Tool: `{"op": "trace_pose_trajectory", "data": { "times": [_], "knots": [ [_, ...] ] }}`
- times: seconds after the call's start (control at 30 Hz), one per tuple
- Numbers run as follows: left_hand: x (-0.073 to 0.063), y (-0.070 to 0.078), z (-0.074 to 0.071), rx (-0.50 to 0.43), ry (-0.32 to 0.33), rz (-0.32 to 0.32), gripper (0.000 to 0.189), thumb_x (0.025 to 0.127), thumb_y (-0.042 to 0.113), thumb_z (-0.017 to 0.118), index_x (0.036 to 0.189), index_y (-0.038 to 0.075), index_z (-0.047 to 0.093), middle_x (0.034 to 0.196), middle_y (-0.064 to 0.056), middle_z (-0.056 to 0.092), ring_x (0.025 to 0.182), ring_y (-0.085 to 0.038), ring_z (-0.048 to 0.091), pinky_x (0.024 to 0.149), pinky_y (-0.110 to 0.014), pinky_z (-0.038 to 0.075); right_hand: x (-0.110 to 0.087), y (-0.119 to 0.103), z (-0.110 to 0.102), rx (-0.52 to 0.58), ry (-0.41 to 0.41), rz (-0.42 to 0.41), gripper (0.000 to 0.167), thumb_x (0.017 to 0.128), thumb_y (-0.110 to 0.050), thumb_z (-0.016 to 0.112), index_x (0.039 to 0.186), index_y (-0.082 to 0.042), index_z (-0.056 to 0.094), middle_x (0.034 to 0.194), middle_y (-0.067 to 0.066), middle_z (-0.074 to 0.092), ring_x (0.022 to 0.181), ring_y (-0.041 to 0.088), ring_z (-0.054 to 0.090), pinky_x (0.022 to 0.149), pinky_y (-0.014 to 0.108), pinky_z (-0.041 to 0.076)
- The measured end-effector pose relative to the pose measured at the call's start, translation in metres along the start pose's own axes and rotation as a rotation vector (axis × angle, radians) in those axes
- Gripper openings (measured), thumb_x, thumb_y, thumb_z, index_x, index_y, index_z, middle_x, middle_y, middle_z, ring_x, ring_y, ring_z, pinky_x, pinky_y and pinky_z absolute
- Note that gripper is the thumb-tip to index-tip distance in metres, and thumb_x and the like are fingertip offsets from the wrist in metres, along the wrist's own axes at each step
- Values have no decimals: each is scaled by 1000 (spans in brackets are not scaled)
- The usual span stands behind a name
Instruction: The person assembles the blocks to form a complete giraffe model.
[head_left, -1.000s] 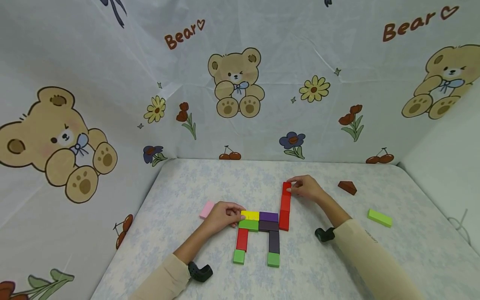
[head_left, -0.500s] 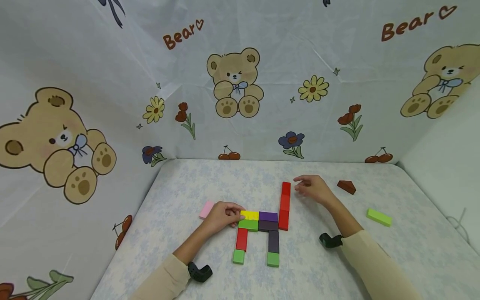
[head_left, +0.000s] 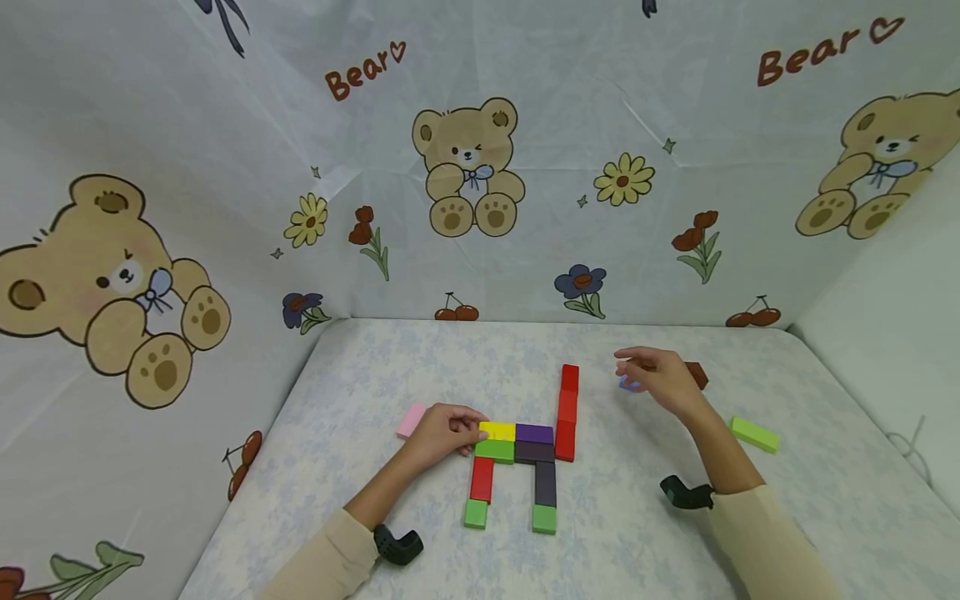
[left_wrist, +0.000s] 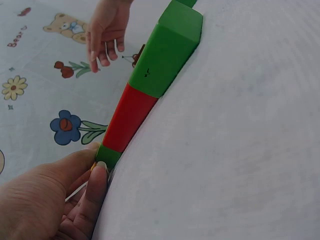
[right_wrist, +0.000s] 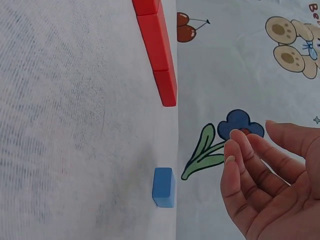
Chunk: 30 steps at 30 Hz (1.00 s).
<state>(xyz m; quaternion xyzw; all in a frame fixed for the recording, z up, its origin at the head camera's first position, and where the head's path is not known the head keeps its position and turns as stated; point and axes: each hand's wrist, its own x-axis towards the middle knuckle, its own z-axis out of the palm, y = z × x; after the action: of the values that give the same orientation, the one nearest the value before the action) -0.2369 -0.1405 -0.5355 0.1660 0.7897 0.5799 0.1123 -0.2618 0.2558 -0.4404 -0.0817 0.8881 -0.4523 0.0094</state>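
My left hand (head_left: 442,433) is at the left end of the yellow block (head_left: 498,431), thumb and forefinger pinching its corner; the other fingers curl beneath. Beside it lies a purple block (head_left: 535,433), with a green block (head_left: 495,452) and a dark block (head_left: 534,452) in front. Leg-like pieces run toward me: a red block (head_left: 482,479), another dark block (head_left: 545,483) and green ends. A column of red blocks (head_left: 567,408) stretches away at the right. My right hand (head_left: 660,379) hovers with loosely bent fingers, holding nothing, near a blue block (right_wrist: 163,187) that it partly covers in the head view.
A brown block (head_left: 697,375) shows partly behind the right hand. Farther right lies a lime green block (head_left: 755,435). A pink block (head_left: 411,420) sits left of the left hand. A bear-printed cloth (head_left: 525,275) hangs behind the table.
My right hand has let go of the farthest red block and moved right, over the blue block. The left hand has stayed at the yellow block.
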Motion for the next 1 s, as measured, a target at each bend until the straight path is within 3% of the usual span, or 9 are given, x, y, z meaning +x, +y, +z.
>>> {"op": "trace_pose_trajectory", "data": {
  "times": [0.17,0.57,0.73,0.87,1.0],
  "knots": [
    [0,2,0,-3,-2,-2,23,88,21,82,108,10,77,81,-6,68,62,-17,65,58,-30,60,-14,2,-17,-59,37,-26,38,106,-23,55,135,2,60,114,23,71,95,38,67,75,37,61],
    [-4,2,-1,28,10,16,24,88,23,82,109,12,78,80,-5,69,61,-17,63,57,-27,58,-54,13,-56,-132,95,-49,40,106,-30,57,131,0,63,112,19,72,86,16,68,67,25,58],
    [-5,1,-1,14,3,15,24,88,22,82,109,11,78,80,-6,68,60,-17,63,57,-27,58,-65,25,-76,-151,75,-63,39,104,-29,61,130,0,64,103,8,74,81,7,66,67,25,57],
    [-4,0,-1,18,-7,19,24,89,23,81,110,12,78,81,-6,69,60,-16,64,58,-28,59,-71,39,-91,-150,60,-59,41,102,-30,63,131,-1,64,103,-1,73,83,5,67,68,27,58],
    [-2,-1,-2,31,-19,17,25,89,25,81,110,13,78,81,-4,69,61,-15,64,59,-29,60,-76,54,-105,-141,45,-44,40,103,-29,63,131,-1,63,107,-1,73,86,6,69,70,29,59]
  ]
}}
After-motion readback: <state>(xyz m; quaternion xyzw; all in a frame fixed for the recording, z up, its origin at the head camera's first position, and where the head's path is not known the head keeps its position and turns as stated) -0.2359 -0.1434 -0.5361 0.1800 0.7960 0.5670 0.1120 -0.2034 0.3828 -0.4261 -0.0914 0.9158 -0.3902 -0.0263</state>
